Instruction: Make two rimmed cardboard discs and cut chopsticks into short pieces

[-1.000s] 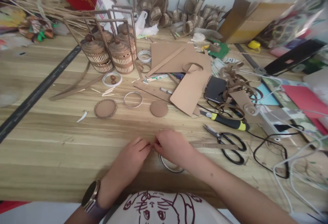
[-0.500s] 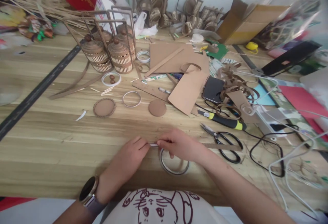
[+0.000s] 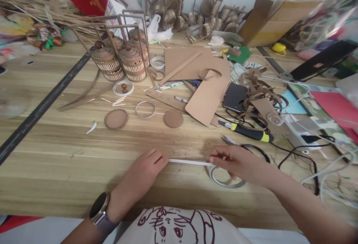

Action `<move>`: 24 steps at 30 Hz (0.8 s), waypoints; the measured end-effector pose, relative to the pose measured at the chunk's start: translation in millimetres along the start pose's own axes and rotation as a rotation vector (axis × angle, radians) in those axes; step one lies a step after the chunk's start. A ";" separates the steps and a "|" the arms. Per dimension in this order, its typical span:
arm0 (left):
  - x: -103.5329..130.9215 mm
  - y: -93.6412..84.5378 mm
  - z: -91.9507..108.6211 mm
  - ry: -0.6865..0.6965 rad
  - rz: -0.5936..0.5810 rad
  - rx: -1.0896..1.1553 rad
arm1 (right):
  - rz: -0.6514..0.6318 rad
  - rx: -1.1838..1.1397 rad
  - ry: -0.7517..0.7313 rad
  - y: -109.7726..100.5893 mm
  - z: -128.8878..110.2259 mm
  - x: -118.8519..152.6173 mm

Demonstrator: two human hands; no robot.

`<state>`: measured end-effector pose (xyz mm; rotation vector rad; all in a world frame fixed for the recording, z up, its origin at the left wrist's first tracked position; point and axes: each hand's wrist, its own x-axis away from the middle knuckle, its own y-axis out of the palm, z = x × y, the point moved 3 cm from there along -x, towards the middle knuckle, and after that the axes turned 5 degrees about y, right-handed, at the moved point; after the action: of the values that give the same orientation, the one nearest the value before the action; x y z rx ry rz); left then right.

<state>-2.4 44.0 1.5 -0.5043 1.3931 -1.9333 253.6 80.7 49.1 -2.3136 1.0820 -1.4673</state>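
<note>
A narrow white strip of tape (image 3: 190, 161) stretches straight along the tabletop between my two hands. My left hand (image 3: 147, 171), with a watch on the wrist, has its fingers closed and pressed down at the strip's left end. My right hand (image 3: 237, 162) pinches the strip's other end, beside the tape roll (image 3: 228, 185), which stands partly hidden under that hand. Behind the right hand, black-handled scissors (image 3: 256, 149) are half covered. A round brown disc (image 3: 173, 119), a rimmed brown disc (image 3: 116, 119) and a thin ring (image 3: 145, 109) lie beyond my hands.
Lidded woven baskets (image 3: 132, 63) with tall handles stand at the back left. Brown card sheets (image 3: 205, 98), a yellow-and-black cutter (image 3: 248, 132), a phone (image 3: 235, 97) and curled brown strips (image 3: 268, 87) crowd the right. Cables (image 3: 316, 169) trail along the right side.
My right hand has moved to the right with the tape roll, and a longer length of white tape now shows between my hands. My left hand stays almost in place.
</note>
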 end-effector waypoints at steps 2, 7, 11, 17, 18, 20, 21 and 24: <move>0.4 -1.0 0.5 0.011 -0.009 -0.003 | -0.008 0.007 0.023 -1.3 9.0 3.1; 0.5 -2.4 1.3 0.003 -0.068 -0.016 | 0.037 0.163 0.021 -0.4 13.0 1.0; 0.5 -2.3 1.3 0.021 -0.064 -0.035 | 0.117 0.258 0.009 -1.8 8.0 -3.5; 0.3 -2.7 0.4 0.018 -0.068 -0.015 | 0.167 0.360 0.021 -0.7 9.3 -6.3; 0.0 -3.0 0.5 0.024 -0.072 -0.022 | 0.170 0.374 0.026 -0.1 9.3 -6.5; -0.6 -3.7 0.8 0.045 -0.078 -0.042 | 0.179 0.405 0.039 1.1 8.0 -6.9; -0.9 -4.0 1.0 0.058 -0.080 -0.052 | 0.184 0.420 0.048 1.6 6.8 -6.9; -1.4 -4.3 1.1 0.081 -0.090 -0.076 | 0.195 0.462 0.076 2.6 2.5 -6.2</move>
<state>-2.1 45.1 6.0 -0.5380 1.5236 -1.9979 253.0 82.5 42.2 -1.7994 0.8460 -1.5429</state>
